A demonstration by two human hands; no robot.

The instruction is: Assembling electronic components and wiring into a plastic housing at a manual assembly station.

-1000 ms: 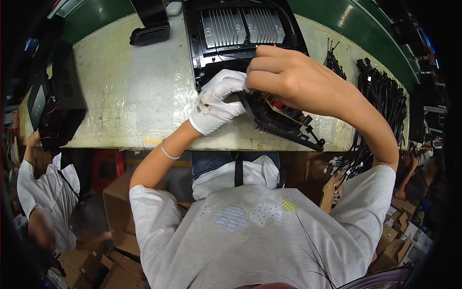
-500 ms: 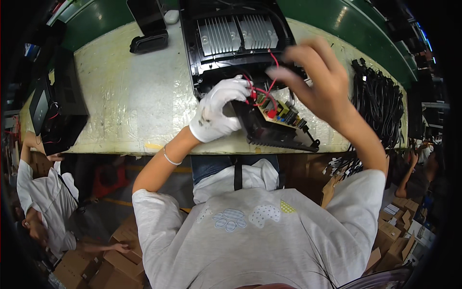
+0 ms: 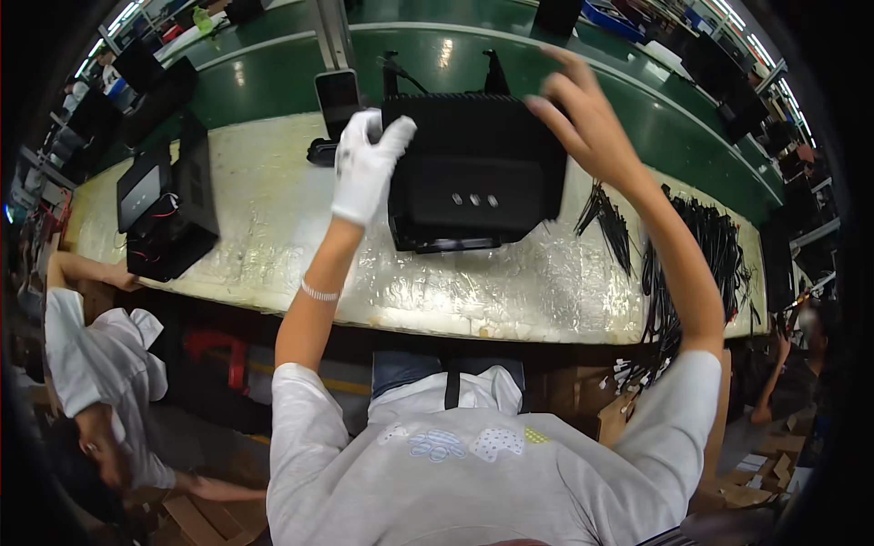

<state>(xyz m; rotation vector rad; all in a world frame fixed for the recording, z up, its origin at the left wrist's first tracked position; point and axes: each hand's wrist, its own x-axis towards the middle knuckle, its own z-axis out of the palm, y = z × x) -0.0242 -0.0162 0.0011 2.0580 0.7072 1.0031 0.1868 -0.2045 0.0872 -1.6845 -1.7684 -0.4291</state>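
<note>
- Gripping a black ribbed housing (image 3: pixel 473 173) on the foil-covered bench (image 3: pixel 273 227), the gloved left hand (image 3: pixel 364 164) clasps its left edge.
- Bare right hand (image 3: pixel 583 123) touches the right corner, fingers spread, seemingly loose.
- Black cables (image 3: pixel 701 246) lie right.

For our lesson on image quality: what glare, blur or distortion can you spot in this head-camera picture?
Head view: fisheye bends the worktable edge; lamp glare streaks the green belt; the gloved left hand and bare right hand look slightly motion-blurred beside the black housing; corners fall dark.
</note>
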